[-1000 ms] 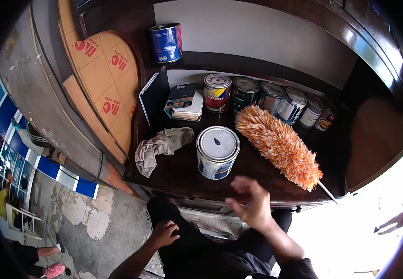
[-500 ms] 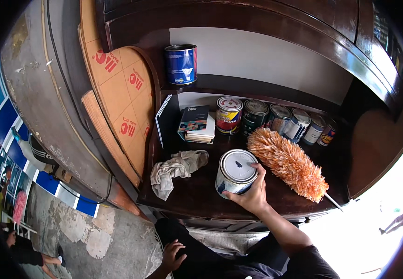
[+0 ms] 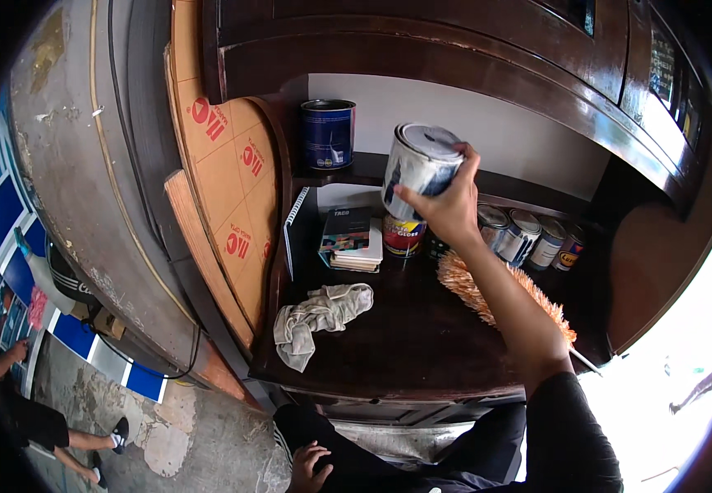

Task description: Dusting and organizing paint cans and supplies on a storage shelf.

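1. A glossy, dark brown surface (image 3: pixel 421 353) carries a crumpled grey cloth (image 3: pixel 323 322) toward its left end.
2. Behind the cloth sits a short stack of books (image 3: pixel 349 237), a spiral-bound notebook (image 3: pixel 297 222) upright at its left.
3. Paint cans (image 3: pixel 521 238) line the back; an orange duster (image 3: pixel 464 283) lies before them, handle angled right.
4. Above, a dark shelf (image 3: pixel 528 194) holds a blue can (image 3: pixel 328 138).

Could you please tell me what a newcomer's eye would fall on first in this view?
Probably the pale, dark-smudged paint can, gripped in the right hand and raised above the dark desktop. Next might come the fluffy orange duster at the desktop's right, partly hidden by the right forearm, and the crumpled greyish cloth at its left.
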{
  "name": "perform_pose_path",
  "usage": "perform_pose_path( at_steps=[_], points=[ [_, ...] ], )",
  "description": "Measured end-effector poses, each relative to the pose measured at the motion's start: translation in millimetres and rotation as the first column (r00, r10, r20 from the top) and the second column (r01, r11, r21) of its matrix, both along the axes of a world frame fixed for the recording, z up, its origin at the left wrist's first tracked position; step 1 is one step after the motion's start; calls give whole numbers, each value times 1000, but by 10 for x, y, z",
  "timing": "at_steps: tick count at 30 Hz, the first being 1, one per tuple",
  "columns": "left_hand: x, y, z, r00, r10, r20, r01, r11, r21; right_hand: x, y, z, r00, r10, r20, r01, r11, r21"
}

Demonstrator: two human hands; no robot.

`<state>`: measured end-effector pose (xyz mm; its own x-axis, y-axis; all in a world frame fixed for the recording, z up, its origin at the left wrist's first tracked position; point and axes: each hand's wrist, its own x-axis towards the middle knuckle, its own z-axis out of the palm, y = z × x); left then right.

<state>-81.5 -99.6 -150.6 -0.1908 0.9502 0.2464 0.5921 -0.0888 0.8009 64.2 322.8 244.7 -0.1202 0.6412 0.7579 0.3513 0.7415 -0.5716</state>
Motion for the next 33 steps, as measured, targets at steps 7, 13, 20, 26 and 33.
perform_pose_path(
  at_steps=[7,13,20,26,33],
  points=[
    [62,-60,77,999,23,44,-23,1000,7,-706,782,53,995,-102,5,102,994,34],
    [75,-25,207,1000,-12,28,12,1000,0,-759,1026,-27,994,-106,7,106,993,60],
    [-24,148,28,997,-75,-4,75,994,-85,-672,779,67,949,-155,276,184,980,-82],
    [323,952,1720,923,-241,300,212,969,127,396,-1,-375,961,123,249,-140,989,53],
    [563,1404,3404,611,-716,338,390,644,658,2106,-1074,-976,796,127,592,-85,991,-99]
  ],
)
